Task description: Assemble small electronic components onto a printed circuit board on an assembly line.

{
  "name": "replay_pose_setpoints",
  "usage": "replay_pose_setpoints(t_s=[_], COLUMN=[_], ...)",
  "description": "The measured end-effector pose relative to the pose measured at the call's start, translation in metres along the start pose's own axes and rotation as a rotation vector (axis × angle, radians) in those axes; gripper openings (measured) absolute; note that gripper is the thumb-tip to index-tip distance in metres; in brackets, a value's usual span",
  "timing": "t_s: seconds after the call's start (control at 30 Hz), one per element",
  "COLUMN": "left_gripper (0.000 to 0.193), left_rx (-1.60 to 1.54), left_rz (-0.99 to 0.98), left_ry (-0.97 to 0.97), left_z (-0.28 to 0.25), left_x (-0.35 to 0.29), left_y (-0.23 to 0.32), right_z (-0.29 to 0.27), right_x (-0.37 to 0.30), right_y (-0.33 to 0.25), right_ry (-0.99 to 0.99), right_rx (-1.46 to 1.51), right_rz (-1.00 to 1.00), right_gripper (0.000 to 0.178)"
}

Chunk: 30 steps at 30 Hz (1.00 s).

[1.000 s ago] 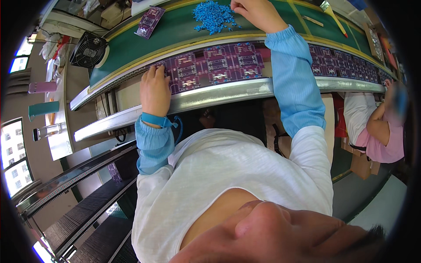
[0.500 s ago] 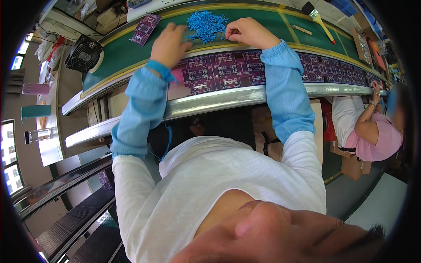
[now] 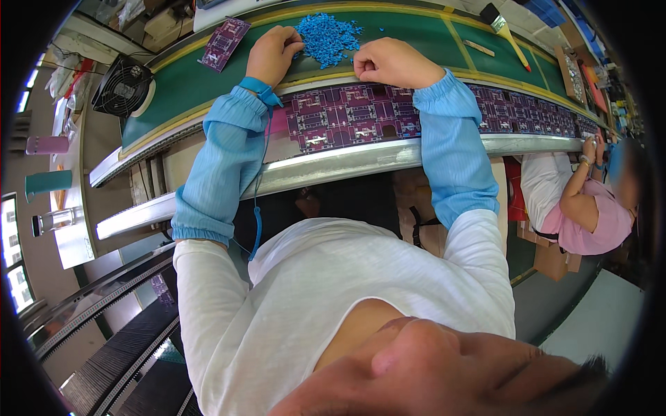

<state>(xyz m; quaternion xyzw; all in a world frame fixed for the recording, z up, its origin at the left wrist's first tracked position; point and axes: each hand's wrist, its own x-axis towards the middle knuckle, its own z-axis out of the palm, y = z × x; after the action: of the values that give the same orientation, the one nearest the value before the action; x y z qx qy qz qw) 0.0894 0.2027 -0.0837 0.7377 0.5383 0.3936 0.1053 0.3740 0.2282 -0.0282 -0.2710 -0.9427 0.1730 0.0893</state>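
A heap of small blue components (image 3: 326, 38) lies on the green bench top (image 3: 409, 35) between my hands. At its left edge is my left hand (image 3: 272, 55), thumb and fingers pinched together; a blue wrist strap with a cord circles that wrist. My right hand (image 3: 394, 64) is curled closed just right of the heap, over the far edge of the circuit board row. What either pinch holds, if anything, is too small to make out. Purple circuit boards (image 3: 340, 118) sit side by side in the metal rail track (image 3: 333, 161) below my hands.
A loose purple board (image 3: 224, 43) lies at the far left, near a black fan (image 3: 123, 87). To the right are a brush (image 3: 505, 35) and a small wooden stick (image 3: 479, 48). A co-worker in pink (image 3: 596, 215) sits at the right, hands at the track.
My left hand has moved up to the heap's left edge and its fingers have closed. My right hand has shifted slightly down and left, still closed.
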Motion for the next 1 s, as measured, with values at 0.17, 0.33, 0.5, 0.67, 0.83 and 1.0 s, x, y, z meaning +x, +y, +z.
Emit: replay_pose_setpoints(t_s=[0.17, 0.33, 0.5, 0.67, 0.83, 1.0], left_gripper=[0.011, 0.011, 0.011, 0.011, 0.011, 0.009], left_rx=[-0.014, -0.044, -0.044, -0.011, -0.068, -0.062], left_rz=[0.016, -0.037, -0.056, 0.011, 0.03, 0.019], left_ry=[0.014, 0.012, 0.02, 0.035, 0.052, 0.074], left_z=[0.0, -0.002, -0.004, -0.004, -0.002, -0.007], left_x=[-0.001, -0.003, -0.004, -0.004, -0.005, -0.006], left_y=[0.0, 0.005, 0.008, 0.008, 0.004, 0.011], right_z=[0.004, 0.004, 0.003, 0.002, 0.003, 0.0], right_x=[0.001, -0.001, 0.001, 0.0, 0.0, 0.0], right_y=[-0.001, -0.002, -0.003, -0.002, -0.001, -0.005], right_ry=[-0.041, -0.047, -0.068, -0.075, -0.077, -0.098], right_rx=[0.026, -0.007, 0.005, -0.015, -0.012, -0.01], right_rz=[0.004, 0.022, 0.021, 0.018, 0.014, 0.034], right_gripper=[0.01, 0.009, 0.008, 0.009, 0.009, 0.009])
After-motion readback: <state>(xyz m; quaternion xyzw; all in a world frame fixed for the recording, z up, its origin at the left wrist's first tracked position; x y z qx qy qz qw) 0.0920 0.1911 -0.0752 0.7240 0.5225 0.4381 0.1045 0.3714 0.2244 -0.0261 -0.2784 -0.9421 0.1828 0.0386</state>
